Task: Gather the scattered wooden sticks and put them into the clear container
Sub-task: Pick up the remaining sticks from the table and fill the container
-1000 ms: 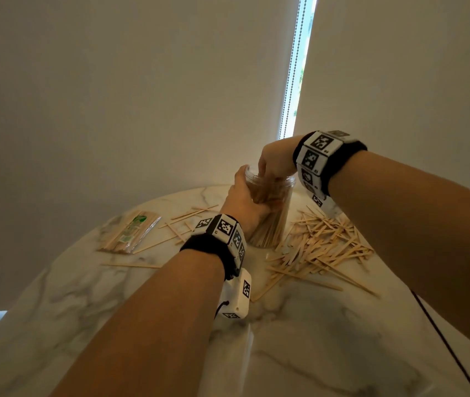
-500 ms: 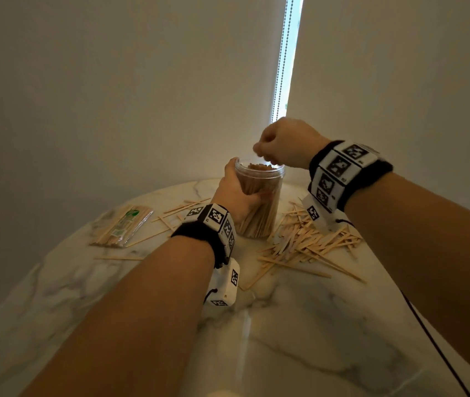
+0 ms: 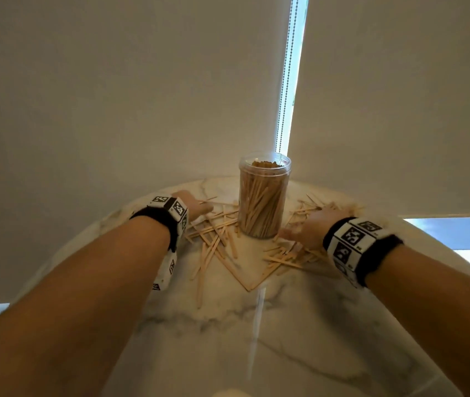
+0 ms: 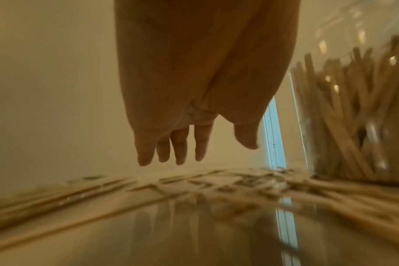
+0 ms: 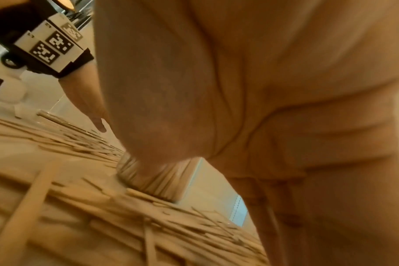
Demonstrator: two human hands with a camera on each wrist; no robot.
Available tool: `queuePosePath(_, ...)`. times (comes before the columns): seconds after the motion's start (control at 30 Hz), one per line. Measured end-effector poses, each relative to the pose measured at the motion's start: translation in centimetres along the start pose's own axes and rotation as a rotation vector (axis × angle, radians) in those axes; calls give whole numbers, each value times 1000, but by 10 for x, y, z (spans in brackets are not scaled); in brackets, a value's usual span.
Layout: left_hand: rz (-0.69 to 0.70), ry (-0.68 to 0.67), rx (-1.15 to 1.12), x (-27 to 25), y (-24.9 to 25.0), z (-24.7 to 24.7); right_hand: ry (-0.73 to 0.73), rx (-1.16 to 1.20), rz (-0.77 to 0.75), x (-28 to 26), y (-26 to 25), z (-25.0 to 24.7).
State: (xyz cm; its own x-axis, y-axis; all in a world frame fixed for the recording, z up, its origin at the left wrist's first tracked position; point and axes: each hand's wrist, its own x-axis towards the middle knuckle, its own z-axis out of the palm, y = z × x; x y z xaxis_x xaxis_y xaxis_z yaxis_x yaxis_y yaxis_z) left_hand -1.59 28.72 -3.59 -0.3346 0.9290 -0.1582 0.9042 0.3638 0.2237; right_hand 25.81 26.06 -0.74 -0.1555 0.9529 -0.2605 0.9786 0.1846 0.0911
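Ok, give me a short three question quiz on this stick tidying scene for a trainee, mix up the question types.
1. True or false: the left hand grips the clear container.
2. Multiple choice: where do loose wooden sticks lie on the marble table? A, only left of the container; B, only right of it; C, on both sides.
3. Fill in: the container stands ____, with no lid on it.

Key
1. False: the left hand is apart from it, fingers straight, low over the sticks.
2. C: the right hand reaches into the right pile.
3. Upright.
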Motion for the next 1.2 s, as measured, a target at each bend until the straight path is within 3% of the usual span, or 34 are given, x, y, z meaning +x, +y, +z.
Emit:
queuePosePath(0.13,23,-150,146,-4,15,14,-42,-53,-14,15,-13,9)
queuePosePath(0.23,15,-56,128,-14,30,15,-59,-9,-2,15,-15,7)
queuePosePath(0.43,39,-69,403,-28,33,33,-149,42,-55,-15,-14,-2)
queuePosePath(0.5,47,-62,356,-49,37,35,-194,59,-68,-21,-17,0)
queuePosePath(0.6,35,26,269,-79,45,41,-97,24,-64,-30,-21,4)
queuePosePath(0.7,-129,84,228,-108,43,42,46,-38,-15,-32,-22,22)
queuePosePath(0.77,-157,60,194,-111,37,46,81,-11,37,-36,-23,29)
queuePosePath(0.87,-39,-15,251,-109,34,48,53,48,53,-29,-28,30)
queuePosePath(0.93,36,-34,314,-117,39,46,47,20,29,19,-25,52)
queuePosePath(1.0,69,-20,353,-128,44,46,22,12,-3,35,-24,60)
queuePosePath(1.1,110,20,316,-142,50,42,-31,-26,-21,-43,-28,26)
queuePosePath(1.2,125,9,270,-149,50,45,-36,1,-15,-61,-28,24)
